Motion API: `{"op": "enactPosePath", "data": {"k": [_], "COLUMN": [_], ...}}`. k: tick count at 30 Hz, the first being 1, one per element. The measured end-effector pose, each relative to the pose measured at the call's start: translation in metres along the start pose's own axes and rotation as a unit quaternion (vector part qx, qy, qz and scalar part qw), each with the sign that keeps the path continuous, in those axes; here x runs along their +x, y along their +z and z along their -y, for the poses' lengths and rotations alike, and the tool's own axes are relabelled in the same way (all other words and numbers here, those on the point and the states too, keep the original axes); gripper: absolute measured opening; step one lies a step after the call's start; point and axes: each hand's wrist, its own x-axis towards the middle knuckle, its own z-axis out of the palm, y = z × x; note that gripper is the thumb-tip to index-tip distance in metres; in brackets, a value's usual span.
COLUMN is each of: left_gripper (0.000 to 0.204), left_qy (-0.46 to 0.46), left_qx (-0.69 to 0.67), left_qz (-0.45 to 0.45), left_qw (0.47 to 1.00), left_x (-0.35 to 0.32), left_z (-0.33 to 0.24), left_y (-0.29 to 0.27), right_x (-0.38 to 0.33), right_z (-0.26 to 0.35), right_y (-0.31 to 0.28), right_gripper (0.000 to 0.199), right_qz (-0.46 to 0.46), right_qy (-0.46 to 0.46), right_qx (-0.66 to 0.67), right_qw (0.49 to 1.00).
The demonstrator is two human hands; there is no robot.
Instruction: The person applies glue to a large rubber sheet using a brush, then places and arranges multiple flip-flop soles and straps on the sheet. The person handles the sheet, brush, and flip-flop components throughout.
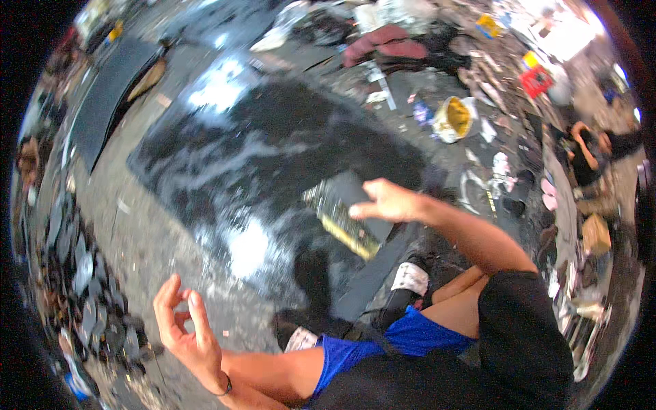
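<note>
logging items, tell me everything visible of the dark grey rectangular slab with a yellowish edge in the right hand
The dark grey rectangular slab shows a flat top, a speckled left side and a yellowish strip below; material unclear. The right hand holds it, thumb on top, slantwise over the glossy black sheet; blur hides whether they touch.

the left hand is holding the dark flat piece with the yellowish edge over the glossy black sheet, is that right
Not quite: it is the right hand that holds the dark flat piece with the yellowish edge over the glossy black sheet. The head view shows this, with the left hand empty, off to the side.
</note>
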Motion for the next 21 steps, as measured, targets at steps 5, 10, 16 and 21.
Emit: {"op": "enactPosePath", "data": {"k": [5, 10, 16, 21], "left_gripper": [0.029, 0.029, 0.033, 0.027], "left_qy": [-0.013, -0.012, -0.002, 0.011], "left_qx": [0.055, 0.11, 0.154, 0.183], "left_qz": [0.086, 0.129, 0.226, 0.28], "left_qw": [0.995, 0.985, 0.962, 0.942], "left_x": [0.012, 0.015, 0.009, -0.021], "left_z": [-0.003, 0.012, 0.03, 0.025], "left_y": [0.037, 0.081, 0.135, 0.161], "right_x": [-0.04, -0.037, -0.014, -0.097], "right_z": [-0.01, -0.119, -0.234, -0.231], "right_y": [-0.215, -0.349, -0.319, -0.312], "right_gripper": [0.039, 0.039, 0.04, 0.037], "right_qz": [-0.312, -0.5, -0.496, -0.321], "right_qy": [0.063, 0.09, 0.159, 0.216], "right_qx": [0.045, -0.351, -0.456, -0.493], "right_qw": [0.947, 0.787, 0.722, 0.78]}}
